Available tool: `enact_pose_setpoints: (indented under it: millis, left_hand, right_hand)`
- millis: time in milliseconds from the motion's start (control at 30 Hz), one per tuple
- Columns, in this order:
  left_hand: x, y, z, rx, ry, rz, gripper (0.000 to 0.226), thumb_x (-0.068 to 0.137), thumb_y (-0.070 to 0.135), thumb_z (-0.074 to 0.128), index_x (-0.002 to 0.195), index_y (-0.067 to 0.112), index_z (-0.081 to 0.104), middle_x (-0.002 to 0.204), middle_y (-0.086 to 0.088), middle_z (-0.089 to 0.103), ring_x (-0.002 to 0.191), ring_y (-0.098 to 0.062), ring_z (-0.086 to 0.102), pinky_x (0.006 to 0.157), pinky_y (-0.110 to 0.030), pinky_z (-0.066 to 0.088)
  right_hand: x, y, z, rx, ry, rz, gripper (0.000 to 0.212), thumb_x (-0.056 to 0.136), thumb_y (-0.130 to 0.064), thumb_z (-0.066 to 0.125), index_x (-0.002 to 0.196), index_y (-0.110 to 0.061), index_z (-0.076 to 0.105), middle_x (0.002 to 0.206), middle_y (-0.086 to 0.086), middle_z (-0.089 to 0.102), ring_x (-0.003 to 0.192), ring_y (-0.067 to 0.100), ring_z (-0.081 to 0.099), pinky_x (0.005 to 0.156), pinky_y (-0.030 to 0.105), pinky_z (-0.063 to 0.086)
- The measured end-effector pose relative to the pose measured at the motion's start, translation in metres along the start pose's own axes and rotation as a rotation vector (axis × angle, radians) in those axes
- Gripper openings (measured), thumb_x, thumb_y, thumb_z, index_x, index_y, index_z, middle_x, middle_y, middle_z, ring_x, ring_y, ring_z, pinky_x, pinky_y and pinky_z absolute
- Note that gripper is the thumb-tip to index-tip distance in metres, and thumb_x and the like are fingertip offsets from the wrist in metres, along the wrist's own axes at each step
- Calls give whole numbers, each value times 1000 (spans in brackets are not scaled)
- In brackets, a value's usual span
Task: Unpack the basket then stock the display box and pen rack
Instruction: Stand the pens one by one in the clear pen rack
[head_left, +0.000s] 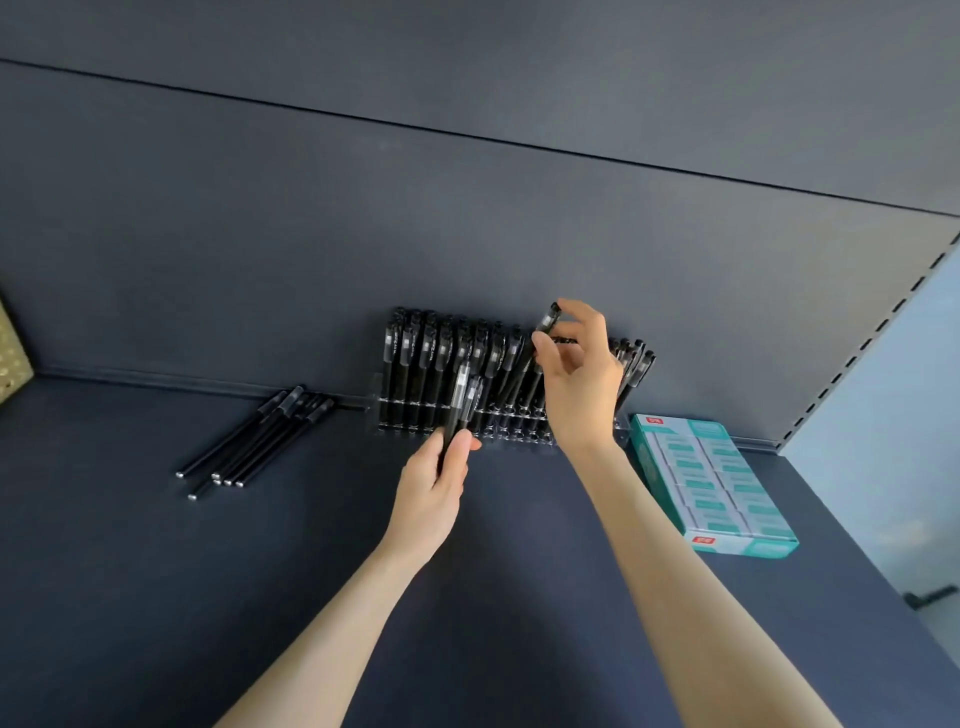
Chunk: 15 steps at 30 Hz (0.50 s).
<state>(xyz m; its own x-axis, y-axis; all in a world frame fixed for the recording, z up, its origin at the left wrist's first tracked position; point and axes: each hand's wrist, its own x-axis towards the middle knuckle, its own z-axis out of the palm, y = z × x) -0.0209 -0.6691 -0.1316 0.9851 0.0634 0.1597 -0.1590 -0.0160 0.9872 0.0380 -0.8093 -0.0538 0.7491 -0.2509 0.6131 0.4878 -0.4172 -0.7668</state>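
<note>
Stocking pen rack (498, 431) | right hand (579, 384) pinching black pen (548, 319) over it | left hand (434, 493) gripping spare pens (464, 397) | next: likely needing a free slot

**No Legible Text**

We find no word, number or brand that we can read. On the teal display box (658, 470) we see two small red labels (655, 420) with white marks, one at the far end and one at the near end, both too blurred to make out. The white packs (698, 501) inside carry teal printed bands, illegible. The pens (415, 358) in the pen rack (498, 434) bear pale print, too small to read.
</note>
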Motion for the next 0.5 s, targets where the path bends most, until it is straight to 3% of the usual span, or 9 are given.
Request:
enact_pose_setpoints:
  millis: [100, 233, 367, 500]
  left_hand:
    - [0, 1, -1, -71, -12, -23, 27, 101, 32, 42, 88, 15, 59, 58, 2, 29, 48, -10, 24, 41, -16, 24]
    - [0, 4, -2, -74, -10, -23, 28, 100, 34, 42, 87, 16, 59, 59, -2, 26, 46, -9, 23, 40, -16, 24]
    - [0, 6, -1, -86, -6, -30, 29, 100, 34, 42, 88, 13, 59, 60, -5, 25, 46, -9, 22, 40, -17, 23]
    - [-1, 8, -1, -87, -19, -19, 29, 100, 32, 43, 89, 9, 58, 64, -11, 24, 48, -10, 21, 40, -17, 22]
  right_hand:
    - [-1, 5, 5, -21, -28, -39, 30, 89, -12, 61, 115, -26, 54, 89, -15, 58, 65, 5, 57, 62, 5, 39]
    - [-8, 11, 11, -134, -79, -111, 29, 87, -9, 63, 115, -17, 60, 88, -4, 60, 71, 4, 54, 68, 7, 43]
    - [-18, 16, 13, -220, -115, -118, 30, 87, -8, 63, 116, -14, 62, 87, -6, 58, 71, 11, 55, 72, 32, 53]
    - [-20, 14, 11, -251, -131, -123, 31, 88, -8, 62, 118, -13, 61, 88, -6, 58, 69, 16, 56, 69, 42, 53]
